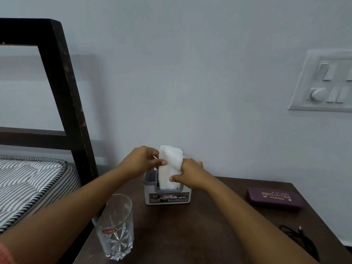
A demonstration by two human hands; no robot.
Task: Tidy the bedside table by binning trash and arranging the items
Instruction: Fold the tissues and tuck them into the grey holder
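In the head view, both hands meet over a small grey-and-white holder [167, 195] that stands on the dark wooden bedside table [200, 231], near its back edge and close to the wall. A folded white tissue [169, 168] stands upright in the holder's right-hand compartment, its lower end down inside and its upper part rising well above the rim.

The left hand [140, 161] pinches the tissue's left edge about halfway up, thumb laid across the front of the paper and the other fingers curled behind. The right hand [190, 177] grips the tissue's right edge lower down, just above the holder's rim, with the thumb pressed on the front face. So the tissue lies between the two hands, held on both sides, with its top free above the fingers. A thin pale stick shows just beside the left hand's fingers; what it is cannot be told.

A clear cut-pattern glass [116, 227] with a red label stands upright at the table's front left corner, apart from the holder. A purple spectacle case [275, 199] lies flat toward the right side, and a black cable [302, 239] lies loosely near the right front edge. A striped mattress [28, 183] and dark bed frame [62, 88] sit to the left.
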